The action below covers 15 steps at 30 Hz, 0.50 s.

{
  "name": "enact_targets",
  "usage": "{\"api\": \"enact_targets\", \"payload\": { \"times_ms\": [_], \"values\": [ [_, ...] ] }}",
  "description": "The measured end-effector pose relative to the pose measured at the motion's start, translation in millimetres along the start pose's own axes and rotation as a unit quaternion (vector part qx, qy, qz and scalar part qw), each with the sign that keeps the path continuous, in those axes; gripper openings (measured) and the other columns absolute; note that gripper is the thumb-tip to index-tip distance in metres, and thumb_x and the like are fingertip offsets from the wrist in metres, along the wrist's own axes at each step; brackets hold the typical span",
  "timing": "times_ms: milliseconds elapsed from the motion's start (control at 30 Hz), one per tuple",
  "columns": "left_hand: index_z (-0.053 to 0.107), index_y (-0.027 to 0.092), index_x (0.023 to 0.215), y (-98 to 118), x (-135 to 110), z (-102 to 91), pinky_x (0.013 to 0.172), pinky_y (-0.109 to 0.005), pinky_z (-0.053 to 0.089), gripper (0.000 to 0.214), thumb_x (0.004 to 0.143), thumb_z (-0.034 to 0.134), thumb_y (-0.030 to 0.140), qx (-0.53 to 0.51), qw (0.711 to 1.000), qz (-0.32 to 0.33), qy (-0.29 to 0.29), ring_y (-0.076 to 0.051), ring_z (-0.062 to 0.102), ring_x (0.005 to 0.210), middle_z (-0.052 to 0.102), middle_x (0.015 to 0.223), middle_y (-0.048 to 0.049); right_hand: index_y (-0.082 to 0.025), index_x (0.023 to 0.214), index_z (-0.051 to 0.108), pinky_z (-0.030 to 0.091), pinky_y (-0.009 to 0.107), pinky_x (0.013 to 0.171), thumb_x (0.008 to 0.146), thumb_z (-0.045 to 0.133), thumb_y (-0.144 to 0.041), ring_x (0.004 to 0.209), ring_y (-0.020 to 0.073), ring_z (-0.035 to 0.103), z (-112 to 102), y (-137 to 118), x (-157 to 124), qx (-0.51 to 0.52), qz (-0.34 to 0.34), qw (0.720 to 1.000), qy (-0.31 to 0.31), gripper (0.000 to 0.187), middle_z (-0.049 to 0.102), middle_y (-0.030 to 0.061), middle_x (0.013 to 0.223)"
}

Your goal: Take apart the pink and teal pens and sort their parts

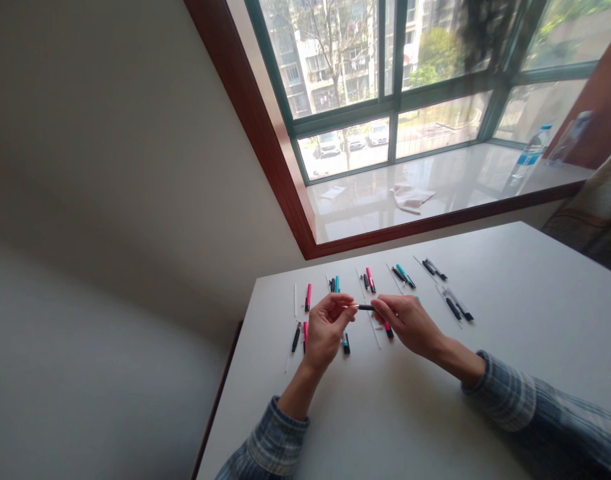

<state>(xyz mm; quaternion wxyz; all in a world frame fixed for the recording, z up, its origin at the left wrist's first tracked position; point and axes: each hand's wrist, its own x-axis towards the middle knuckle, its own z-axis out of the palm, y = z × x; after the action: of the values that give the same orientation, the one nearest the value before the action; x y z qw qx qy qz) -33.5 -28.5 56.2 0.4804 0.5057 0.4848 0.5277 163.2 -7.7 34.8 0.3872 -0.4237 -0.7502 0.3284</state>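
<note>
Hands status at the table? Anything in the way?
Left hand, right hand: both pinching black pen. Pink pen parts, teal pen parts in rows on white table, beside hands, not blocking.

The white desk (385, 413) carries rows of pen parts: pink barrels (308, 297) and teal barrels (345, 343) lie around the fingers (338, 308), thin white strips (294, 300) among them, black barrels (453, 308) farther right.

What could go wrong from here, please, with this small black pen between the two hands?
The black pen, pinched between the left hand and right hand, is small and might slip. It could then drop onto the pink pen below. The left hand is also close above the teal pen, so a careless move might shift it.
</note>
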Motion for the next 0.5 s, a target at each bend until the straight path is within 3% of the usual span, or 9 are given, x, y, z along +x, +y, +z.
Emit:
{"api": "enact_targets", "payload": {
  "times_ms": [233, 367, 500],
  "values": [
    [0.072, 0.017, 0.111, 4, -4, 2.7, 0.078, -0.028, 0.054, 0.036, 0.081, 0.082, 0.035, -0.010, 0.998, -0.044, -0.044, -0.014, 0.067, 0.076, 0.072, 0.085, -0.0028, -0.019, 0.073, 0.071, 0.041, 0.025, 0.059, 0.106, 0.044, -0.052, 0.056, 0.0140, 0.059, 2, -3, -5, 0.082, 0.035, 0.996, 0.004, 0.054, 0.065, 0.0001, 0.061],
    [0.075, 0.014, 0.105, -1, -7, 5.6, 0.079, -0.029, 0.053, 0.034, 0.081, 0.082, 0.037, -0.052, 0.993, -0.073, -0.076, -0.015, 0.064, 0.076, 0.071, 0.082, -0.0043, -0.019, 0.072, 0.072, 0.040, 0.024, 0.057, 0.106, 0.045, -0.052, 0.055, 0.0132, 0.059, 4, -7, -7, 0.094, 0.039, 0.995, -0.008, 0.054, 0.065, -0.0002, 0.060],
    [0.072, 0.015, 0.100, 4, -7, 3.1, 0.083, -0.028, 0.052, 0.030, 0.085, 0.078, 0.039, -0.104, 0.991, -0.073, -0.039, -0.014, 0.065, 0.081, 0.070, 0.091, -0.0056, -0.019, 0.078, 0.074, 0.038, 0.024, 0.056, 0.107, 0.045, -0.048, 0.054, 0.0123, 0.057, 3, -13, -10, 0.065, 0.013, 0.998, -0.017, 0.049, 0.065, -0.0009, 0.063]
  ]
}}
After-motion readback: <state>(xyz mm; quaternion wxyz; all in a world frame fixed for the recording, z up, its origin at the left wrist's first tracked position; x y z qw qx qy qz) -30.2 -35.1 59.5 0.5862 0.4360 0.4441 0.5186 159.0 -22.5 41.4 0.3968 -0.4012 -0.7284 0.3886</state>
